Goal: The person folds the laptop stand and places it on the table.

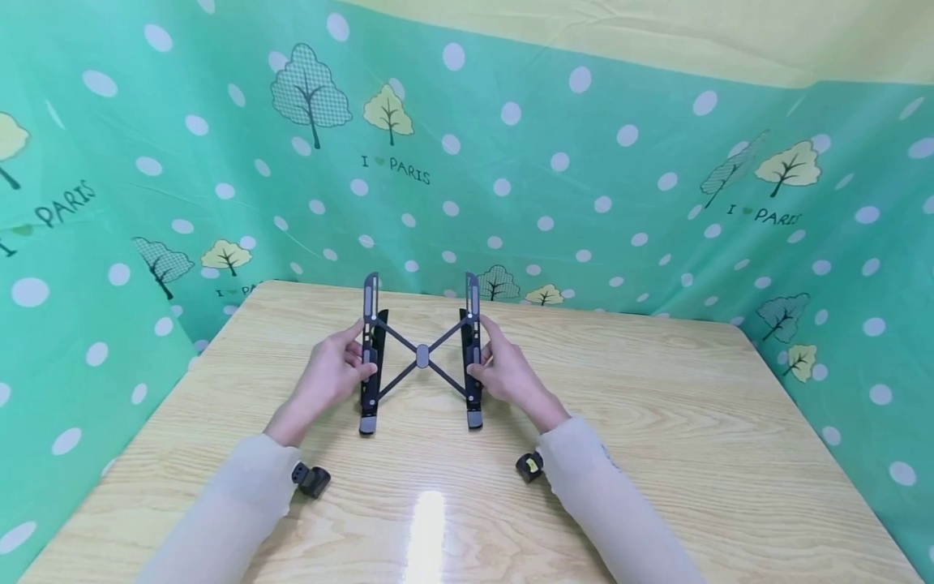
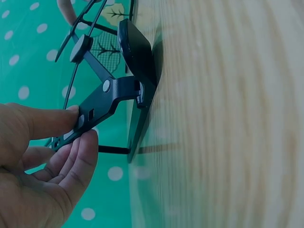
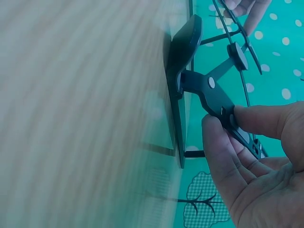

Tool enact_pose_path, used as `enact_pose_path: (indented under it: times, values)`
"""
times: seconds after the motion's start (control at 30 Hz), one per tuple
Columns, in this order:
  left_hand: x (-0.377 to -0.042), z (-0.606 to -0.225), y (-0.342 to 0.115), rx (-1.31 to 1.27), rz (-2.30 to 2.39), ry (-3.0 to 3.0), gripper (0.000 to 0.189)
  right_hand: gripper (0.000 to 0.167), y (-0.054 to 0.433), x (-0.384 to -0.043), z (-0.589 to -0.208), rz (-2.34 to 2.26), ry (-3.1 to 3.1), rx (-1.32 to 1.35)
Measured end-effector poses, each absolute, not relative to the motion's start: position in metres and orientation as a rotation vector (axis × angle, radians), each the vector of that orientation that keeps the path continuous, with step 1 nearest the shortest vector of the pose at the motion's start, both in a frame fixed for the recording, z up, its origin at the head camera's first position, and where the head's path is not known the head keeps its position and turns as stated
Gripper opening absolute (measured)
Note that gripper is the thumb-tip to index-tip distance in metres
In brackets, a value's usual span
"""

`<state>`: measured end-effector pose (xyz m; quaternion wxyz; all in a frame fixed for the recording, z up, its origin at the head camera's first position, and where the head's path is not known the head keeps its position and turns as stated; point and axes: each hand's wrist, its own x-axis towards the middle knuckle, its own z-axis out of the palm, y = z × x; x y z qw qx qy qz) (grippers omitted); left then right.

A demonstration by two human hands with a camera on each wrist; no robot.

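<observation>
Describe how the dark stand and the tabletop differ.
The stand is black and grey; the tabletop is pale with wood grain. The stand is an open frame with crossed bars; the tabletop is broad and flat. The left hand and right hand hold the stand; neither holds the tabletop.

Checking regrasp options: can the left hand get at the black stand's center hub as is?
Probably yes, if it releases the left rail: the left hand pinches that rail, but nothing covers the hub from above.

Your head view's bright, white glare strip on the table. Your wrist views run dimmer; near table blurs, probably out of focus.
</observation>
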<state>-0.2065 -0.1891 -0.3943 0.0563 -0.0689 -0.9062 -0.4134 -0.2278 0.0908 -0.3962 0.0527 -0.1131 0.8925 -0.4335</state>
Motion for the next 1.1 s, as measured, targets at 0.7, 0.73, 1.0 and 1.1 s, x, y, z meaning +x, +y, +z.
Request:
enact_pose_path:
  times: [0.7, 0.73, 1.0, 1.1]
  values:
    - [-0.21, -0.398, -0.159, -0.251, -1.296, -2.713, 0.079, 0.089, 0.123, -0.222, -0.395, -1.373, 2.725, -0.251]
    - [-0.21, -0.398, -0.158, -0.249, -1.3, -2.712, 0.079, 0.088, 0.124, -0.222, -0.395, -1.368, 2.73, -0.252]
    - [-0.21, -0.397, -0.149, -0.219, -1.324, -2.729, 0.08, 0.088, 0.131, -0.219, -0.393, -1.357, 2.744, -0.247]
    - [-0.209, -0.396, -0.145, -0.206, -1.333, -2.729, 0.081, 0.088, 0.134, -0.218, -0.392, -1.35, 2.75, -0.237]
